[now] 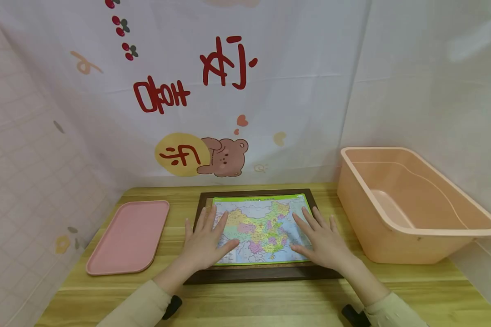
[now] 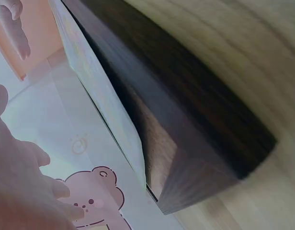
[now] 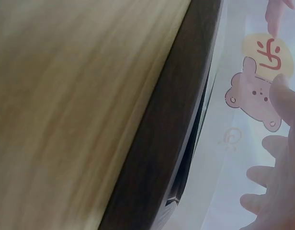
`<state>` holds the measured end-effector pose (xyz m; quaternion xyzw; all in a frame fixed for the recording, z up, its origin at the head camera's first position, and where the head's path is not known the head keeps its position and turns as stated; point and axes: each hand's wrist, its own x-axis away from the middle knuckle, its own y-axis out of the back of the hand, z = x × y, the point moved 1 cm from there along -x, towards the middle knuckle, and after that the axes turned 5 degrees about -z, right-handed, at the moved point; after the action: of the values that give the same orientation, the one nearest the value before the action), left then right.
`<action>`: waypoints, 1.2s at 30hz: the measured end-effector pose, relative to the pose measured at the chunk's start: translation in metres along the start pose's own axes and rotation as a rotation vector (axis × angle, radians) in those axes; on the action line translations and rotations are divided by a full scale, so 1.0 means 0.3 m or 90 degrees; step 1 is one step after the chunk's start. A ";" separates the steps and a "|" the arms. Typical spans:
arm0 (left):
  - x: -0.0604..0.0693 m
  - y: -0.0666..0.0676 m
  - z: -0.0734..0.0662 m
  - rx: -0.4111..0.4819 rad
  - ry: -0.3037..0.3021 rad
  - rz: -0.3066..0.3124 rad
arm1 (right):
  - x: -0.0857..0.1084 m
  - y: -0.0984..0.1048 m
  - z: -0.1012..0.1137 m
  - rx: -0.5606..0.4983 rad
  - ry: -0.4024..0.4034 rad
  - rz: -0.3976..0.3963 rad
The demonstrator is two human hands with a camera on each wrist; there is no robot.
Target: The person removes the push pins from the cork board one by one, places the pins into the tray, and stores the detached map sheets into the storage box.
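Note:
A colourful printed map sheet (image 1: 262, 231) with a green border lies in a dark brown wooden frame (image 1: 266, 274) on the table. Over the map's left side is my left hand (image 1: 202, 245), fingers spread and straight. My right hand (image 1: 325, 243) is spread in the same way over its right side. Neither hand holds anything. In the left wrist view, a strip of brown backing (image 2: 159, 148) shows between the map's edge and the frame's corner, and the fingers (image 2: 18, 167) appear raised off the sheet. The right wrist view also shows the fingers (image 3: 277, 177) apart from the frame (image 3: 162, 124).
A pink tray (image 1: 128, 238) lies on the table to the left of the frame. To the right stands a deep peach-coloured plastic tub (image 1: 368, 222). A white cloth printed with a bear (image 1: 229, 156) hangs behind the wooden table (image 1: 245, 302).

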<state>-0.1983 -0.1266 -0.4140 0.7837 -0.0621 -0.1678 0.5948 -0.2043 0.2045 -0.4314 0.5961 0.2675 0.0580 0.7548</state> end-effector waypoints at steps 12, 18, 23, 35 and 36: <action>-0.055 -0.006 -0.029 0.026 -0.019 -0.051 | -0.031 -0.015 -0.004 -0.027 0.014 -0.015; -0.077 -0.014 -0.045 0.033 -0.021 -0.078 | -0.039 -0.022 -0.003 -0.041 0.022 -0.035; -0.098 -0.020 -0.069 0.046 -0.030 -0.097 | -0.039 -0.025 -0.004 -0.057 0.027 -0.046; -0.133 -0.053 -0.107 0.034 -0.054 -0.106 | -0.046 -0.047 -0.008 -0.070 0.038 -0.054; -0.134 -0.054 -0.110 0.034 -0.056 -0.106 | -0.045 -0.048 -0.008 -0.069 0.037 -0.050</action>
<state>-0.2264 -0.0801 -0.4141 0.7935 -0.0273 -0.2492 0.5545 -0.2204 0.1971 -0.4406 0.5414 0.3090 0.0598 0.7796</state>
